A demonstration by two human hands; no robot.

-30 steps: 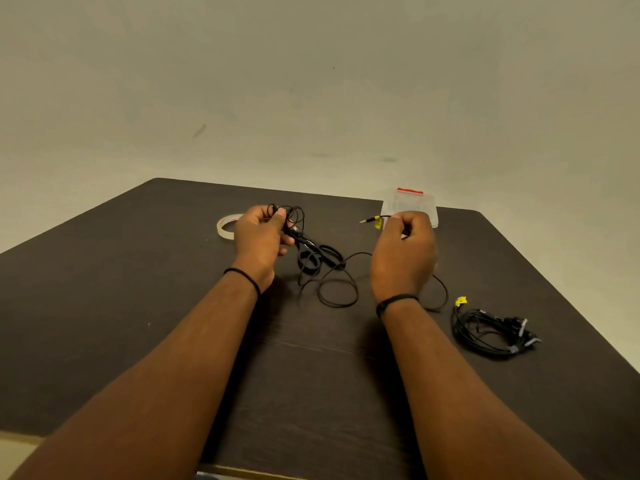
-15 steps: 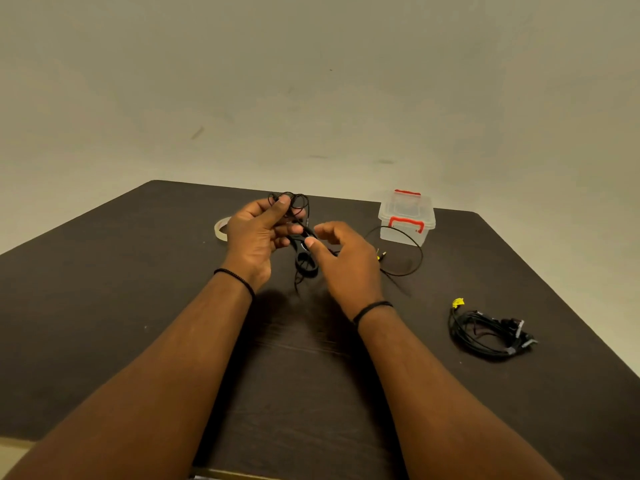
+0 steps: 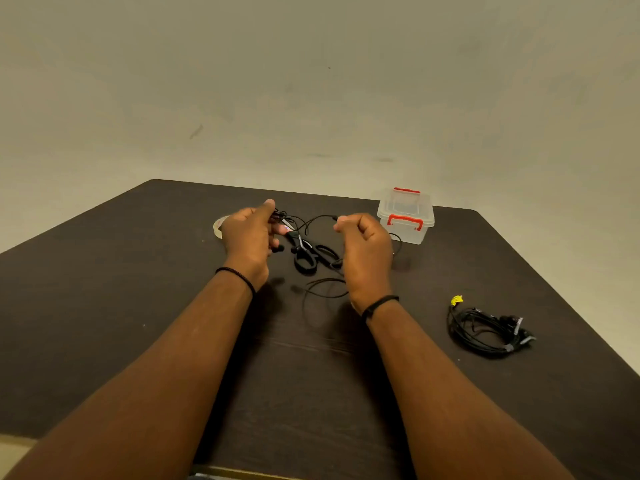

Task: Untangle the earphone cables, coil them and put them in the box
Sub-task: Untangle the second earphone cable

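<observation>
— Cable (image 3: 313, 221) first: where do we have it?

— Strung in the air between our hands above the table (image 3: 104, 271). Our left hand (image 3: 247, 237) pinches a small bunch of loops with an earbud hanging below it; our right hand (image 3: 365, 249) curls round the free run, and slack drops to the tabletop in a loose ring.

— So which step?

— Untangling, we'd judge; coiling hasn't begun. Next we need to draw the strand out gently, since thin rubbery cord tightens into knots if yanked.

— And around it?

— Black-handled scissors (image 3: 308, 252) lie flat just beyond, beneath the strand. A roll of pale tape (image 3: 218, 227) peeks from behind our left hand. The clear plastic box (image 3: 405, 216), red-latched, sits at the far right. Another black bundle (image 3: 485, 329) with a yellow tag rests well apart, right.
</observation>
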